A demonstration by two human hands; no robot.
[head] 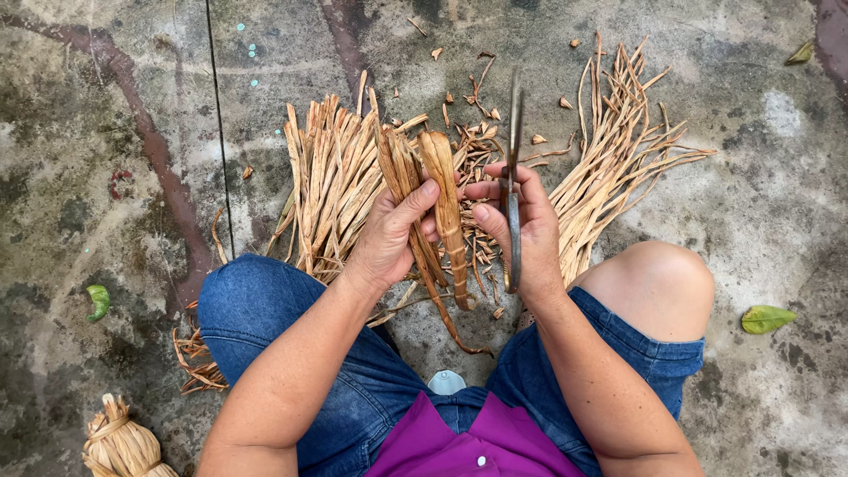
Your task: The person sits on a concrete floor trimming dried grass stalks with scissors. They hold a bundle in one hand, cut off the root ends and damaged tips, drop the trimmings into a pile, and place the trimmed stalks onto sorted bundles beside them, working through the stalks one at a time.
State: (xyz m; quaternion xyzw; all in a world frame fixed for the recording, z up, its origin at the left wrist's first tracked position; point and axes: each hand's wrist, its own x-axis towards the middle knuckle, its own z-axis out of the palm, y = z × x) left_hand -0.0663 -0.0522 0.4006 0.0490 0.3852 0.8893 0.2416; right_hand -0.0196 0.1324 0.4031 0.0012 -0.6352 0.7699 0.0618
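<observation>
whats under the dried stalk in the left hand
Under the dried stalk held by the left hand: small cut scraps on the concrete floor. Anything directly beneath stalk and hand is hidden.

Soft, even daylight fills the head view, bright but without hard sun. Shadows are faint and diffuse, darkest under the blue denim knees [265,309] and beneath the pile of dry tan straw strips [331,177]. The mottled grey concrete floor [106,132] shows no glare. Focus is sharp across the middle; the edges bend slightly outward, wide-angle fashion.
</observation>
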